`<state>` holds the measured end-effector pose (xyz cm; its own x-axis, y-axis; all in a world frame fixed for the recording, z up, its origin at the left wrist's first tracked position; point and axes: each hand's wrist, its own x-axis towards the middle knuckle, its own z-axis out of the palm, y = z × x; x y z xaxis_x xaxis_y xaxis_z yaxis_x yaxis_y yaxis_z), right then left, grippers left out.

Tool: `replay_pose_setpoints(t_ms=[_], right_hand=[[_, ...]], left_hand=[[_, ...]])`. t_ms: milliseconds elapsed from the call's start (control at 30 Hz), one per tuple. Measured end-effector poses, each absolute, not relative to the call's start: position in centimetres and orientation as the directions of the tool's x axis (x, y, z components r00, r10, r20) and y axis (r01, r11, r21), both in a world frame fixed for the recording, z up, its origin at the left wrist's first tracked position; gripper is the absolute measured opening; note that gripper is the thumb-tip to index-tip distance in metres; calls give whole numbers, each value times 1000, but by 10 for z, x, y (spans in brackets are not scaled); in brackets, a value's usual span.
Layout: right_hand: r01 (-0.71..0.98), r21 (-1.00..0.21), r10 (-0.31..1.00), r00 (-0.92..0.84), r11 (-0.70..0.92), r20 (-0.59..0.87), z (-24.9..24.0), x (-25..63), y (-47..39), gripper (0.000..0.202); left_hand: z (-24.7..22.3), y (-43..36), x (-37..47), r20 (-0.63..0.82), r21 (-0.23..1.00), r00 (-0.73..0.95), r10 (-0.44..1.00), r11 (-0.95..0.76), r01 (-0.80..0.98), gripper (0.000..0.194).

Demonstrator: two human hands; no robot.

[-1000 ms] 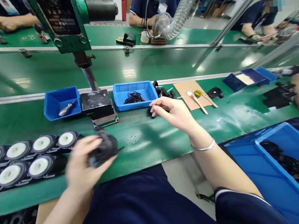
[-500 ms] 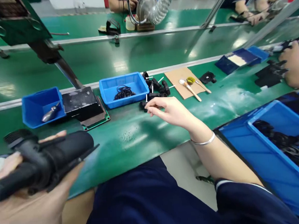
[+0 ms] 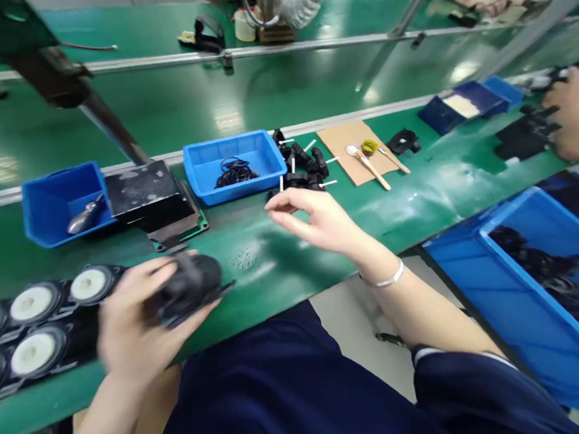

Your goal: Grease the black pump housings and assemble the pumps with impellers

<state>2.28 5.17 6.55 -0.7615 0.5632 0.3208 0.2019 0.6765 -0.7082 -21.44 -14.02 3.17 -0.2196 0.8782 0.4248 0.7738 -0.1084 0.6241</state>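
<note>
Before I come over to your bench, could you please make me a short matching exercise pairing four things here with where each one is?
Things:
1. Black part
2. Wooden-handled brushes
3. Thin black loops
4. Silver bangle

Places:
A. Inside a blue bin
B. Around the wrist of the right hand
C. In the grasp of the left hand
D. On a brown sheet

Right pairs: 1-C; 2-D; 3-A; 4-B
</note>
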Motion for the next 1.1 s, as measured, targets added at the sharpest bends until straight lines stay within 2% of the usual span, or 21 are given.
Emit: replay_pose_setpoints(t_ms=[67, 167, 267, 367, 467, 533, 800, 1100], right_hand=[[107, -691, 455, -822, 715, 343, 63, 12, 37, 32], [-1, -667, 278, -909, 745, 312, 56, -7, 17, 62], [-35, -606, 173, -944, 794, 282, 45, -26, 6, 76], [-35, -518, 132, -951, 855, 281, 32, -42, 2, 74], [-33, -481, 128, -946, 876, 298, 23, -49, 2, 67], [-46, -479, 122, -941, 877, 314, 18, -51, 2, 62], [-21, -443, 147, -928, 896, 341, 11, -48, -5, 59], [-2, -464, 164, -934, 886, 317, 11, -47, -7, 58]], left_hand=[[12, -134, -208, 409, 687, -214, 887, -145, 713, 50], [-19, -124, -201, 355, 823, -199, 914, -204, 530, 53], [-33, -120, -199, 326, 880, -201, 924, -219, 421, 52], [-34, -122, -196, 270, 929, -234, 934, -188, 318, 57], [-32, -123, -192, 211, 969, -285, 935, -163, 183, 80], [-31, -123, -190, 180, 981, -289, 940, -150, 121, 88], [-28, -125, -188, 114, 991, -282, 952, -91, 93, 86], [-32, -124, -189, 202, 969, -295, 934, -147, 199, 78]])
